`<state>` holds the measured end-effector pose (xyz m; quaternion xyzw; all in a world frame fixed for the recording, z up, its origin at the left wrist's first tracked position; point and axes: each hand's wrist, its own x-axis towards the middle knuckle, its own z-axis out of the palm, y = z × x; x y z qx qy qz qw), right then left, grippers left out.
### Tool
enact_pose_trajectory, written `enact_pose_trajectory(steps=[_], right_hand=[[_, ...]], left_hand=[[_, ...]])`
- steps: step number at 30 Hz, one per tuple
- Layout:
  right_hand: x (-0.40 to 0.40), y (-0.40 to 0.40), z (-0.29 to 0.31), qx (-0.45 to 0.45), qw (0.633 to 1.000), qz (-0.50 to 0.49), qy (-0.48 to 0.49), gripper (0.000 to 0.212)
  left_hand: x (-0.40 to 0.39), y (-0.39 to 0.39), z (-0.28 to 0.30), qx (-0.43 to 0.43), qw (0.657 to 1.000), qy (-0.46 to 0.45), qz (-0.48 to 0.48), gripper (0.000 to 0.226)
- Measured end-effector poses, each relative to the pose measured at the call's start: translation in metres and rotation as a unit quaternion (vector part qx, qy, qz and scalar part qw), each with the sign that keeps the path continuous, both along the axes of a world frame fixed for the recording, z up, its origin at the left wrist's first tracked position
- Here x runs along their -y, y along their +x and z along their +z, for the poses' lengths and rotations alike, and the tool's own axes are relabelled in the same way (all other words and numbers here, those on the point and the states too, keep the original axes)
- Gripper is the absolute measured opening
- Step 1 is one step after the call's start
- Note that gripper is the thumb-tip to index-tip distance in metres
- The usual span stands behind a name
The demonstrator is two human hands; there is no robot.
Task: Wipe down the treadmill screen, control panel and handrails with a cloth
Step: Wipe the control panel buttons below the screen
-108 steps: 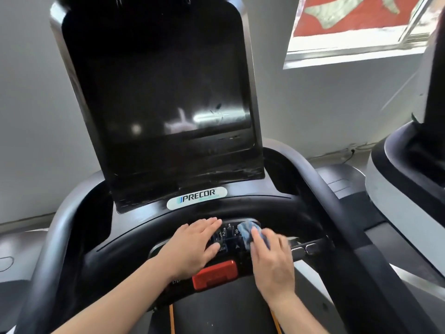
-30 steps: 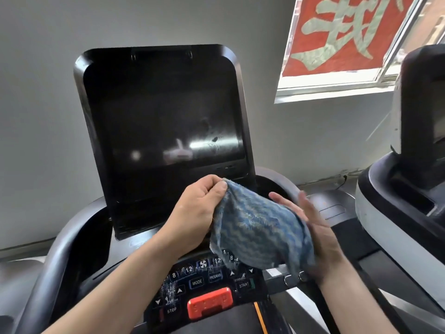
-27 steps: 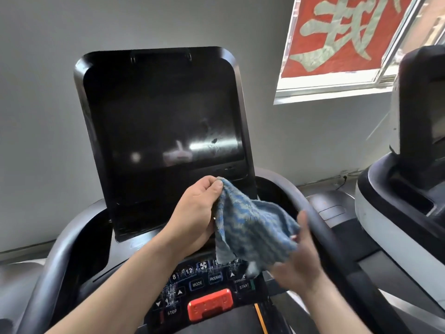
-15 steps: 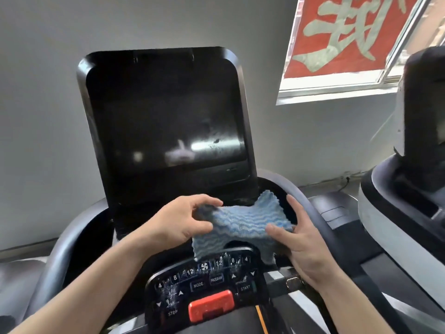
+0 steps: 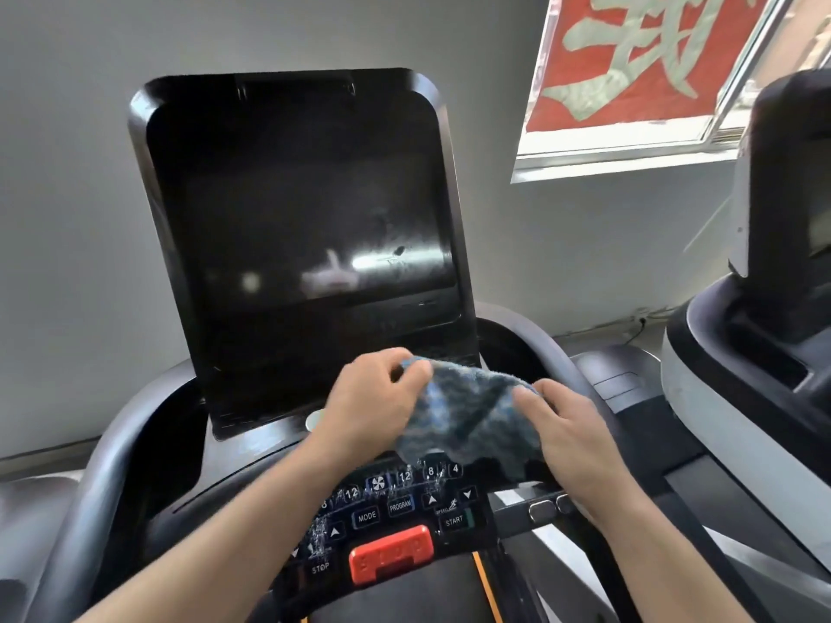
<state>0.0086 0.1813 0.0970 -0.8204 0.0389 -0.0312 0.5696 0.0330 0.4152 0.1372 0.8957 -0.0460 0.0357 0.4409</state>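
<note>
Both hands hold a blue wavy-patterned cloth [image 5: 467, 411] just above the control panel [image 5: 395, 510], below the screen. My left hand [image 5: 373, 397] pinches its upper left edge. My right hand [image 5: 566, 438] grips its right side with curled fingers. The cloth is blurred and bunched between them. The big black screen [image 5: 297, 227] stands tilted behind, with smudges and reflections near its lower middle. The panel shows wet streaks over its numbered keys and a red stop bar [image 5: 390, 553]. Grey handrails curve down on the left [image 5: 94, 478] and on the right [image 5: 562, 353].
A second machine [image 5: 764, 308] stands close on the right. A window with a red banner [image 5: 638, 60] is at the upper right. Behind the screen is a grey wall [image 5: 67, 173]. Small side buttons [image 5: 546, 510] sit right of the panel.
The hands lifted the cloth off the panel, spread it out in the air, and have now drawn it together and lowered it toward the panel's top edge.
</note>
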Motion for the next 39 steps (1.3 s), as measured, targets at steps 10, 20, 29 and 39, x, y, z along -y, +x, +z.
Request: enact_pose_trajectory(steps=[10, 20, 29, 39], right_hand=[[0.004, -0.020, -0.013, -0.086, 0.929, 0.027, 0.359, 0.029], [-0.012, -0.037, -0.091, -0.158, 0.934, -0.017, 0.320, 0.014], [-0.039, -0.031, -0.188, 0.111, 0.915, 0.076, -0.380, 0.062], [-0.045, -0.029, -0.204, 0.128, 0.901, 0.076, -0.407, 0.079]], left_hand=[[0.023, -0.004, -0.012, -0.055, 0.986, -0.034, -0.151, 0.041], [0.017, 0.010, -0.091, -0.062, 0.974, 0.112, -0.186, 0.018], [-0.061, -0.008, -0.141, -0.139, 0.904, 0.353, -0.199, 0.054], [-0.065, -0.011, -0.147, -0.124, 0.907, 0.343, -0.210, 0.062]])
